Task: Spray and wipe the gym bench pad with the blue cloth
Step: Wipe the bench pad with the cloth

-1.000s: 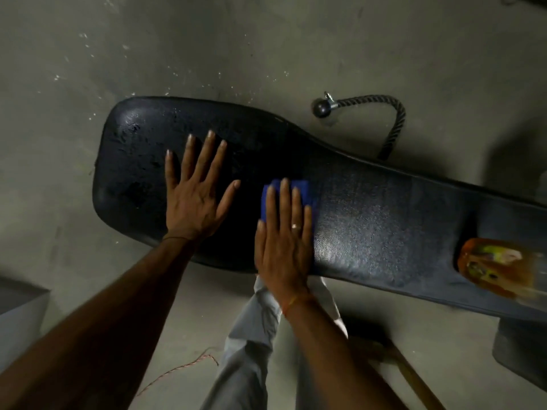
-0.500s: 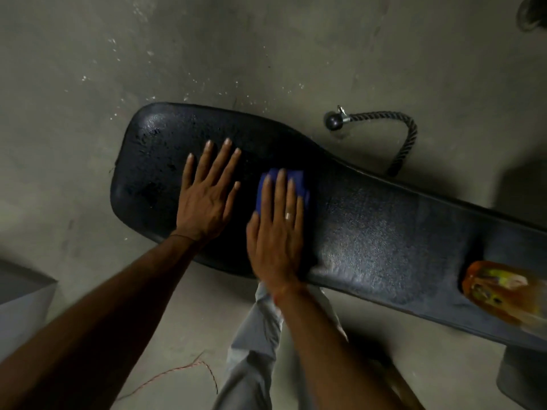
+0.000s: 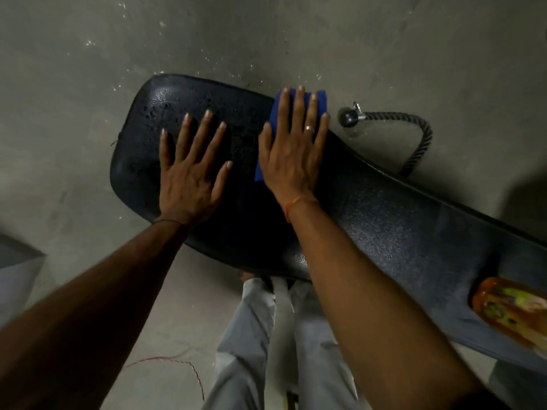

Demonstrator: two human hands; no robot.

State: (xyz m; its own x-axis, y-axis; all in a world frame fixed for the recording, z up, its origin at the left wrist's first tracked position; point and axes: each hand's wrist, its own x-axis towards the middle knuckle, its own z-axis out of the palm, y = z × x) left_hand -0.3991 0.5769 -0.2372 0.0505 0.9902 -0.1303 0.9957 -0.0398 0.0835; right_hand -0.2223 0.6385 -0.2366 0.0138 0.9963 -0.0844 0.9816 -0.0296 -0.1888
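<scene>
**Flat hand presses blue cloth at the far edge of the bench pad**

A long black textured vinyl gym bench pad (image 3: pixel 384 232) runs from upper left to lower right over a grey concrete floor (image 3: pixel 74 69). The right hand (image 3: pixel 291 155) lies palm down with fingers spread wide, pressing a folded blue cloth (image 3: pixel 276 113) flat against the pad at its far edge; the cloth shows past the fingertips and along the thumb side. A ring sits on one finger and an orange thread circles the wrist.

The left hand (image 3: pixel 191 173) rests just beside it, also flat and open with splayed fingers, holding nothing, braced on the wide rounded end of the pad. Droplets glisten on the pad surface beyond the left fingertips.

An orange translucent bottle with a green label (image 3: pixel 512 309) lies on the pad near the lower right, blurred. On the floor beyond the pad lies a black braided rope with a ball end and metal clip (image 3: pixel 414 137). The person's grey trousers (image 3: pixel 251 350) show below.
</scene>
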